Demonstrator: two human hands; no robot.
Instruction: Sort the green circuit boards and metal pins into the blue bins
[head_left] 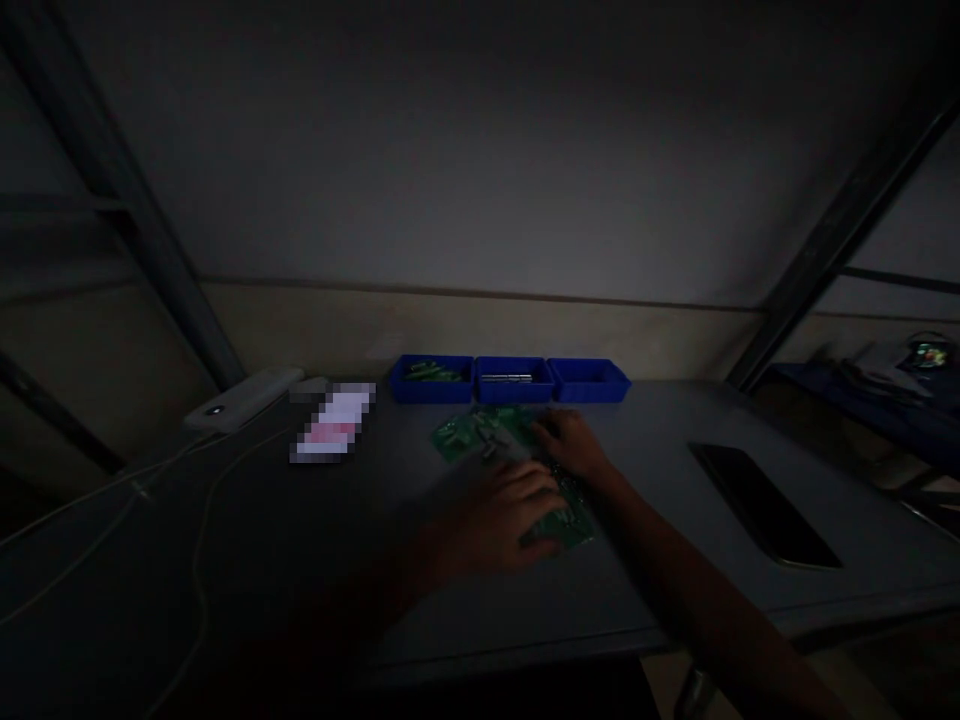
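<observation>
The scene is very dark. A long green circuit board (480, 432) lies on the grey table (645, 610), running from the middle toward me. My left hand (501, 515) rests on its near end with the fingers curled down over it. My right hand (571, 442) lies palm down on the board's middle, fingers reaching toward its far end. Whether either hand pinches a part is too dim to see. Three blue bins (510, 380) stand in a row just behind the board; the left one holds green pieces, the middle one pale pieces.
A dark phone (761, 503) lies flat at the right. At the left are a white power bank (244, 398), a blurred-out card (334, 422) and white cables (199, 540). Metal rack uprights rise on both sides, and a cluttered bench (885, 385) stands at far right.
</observation>
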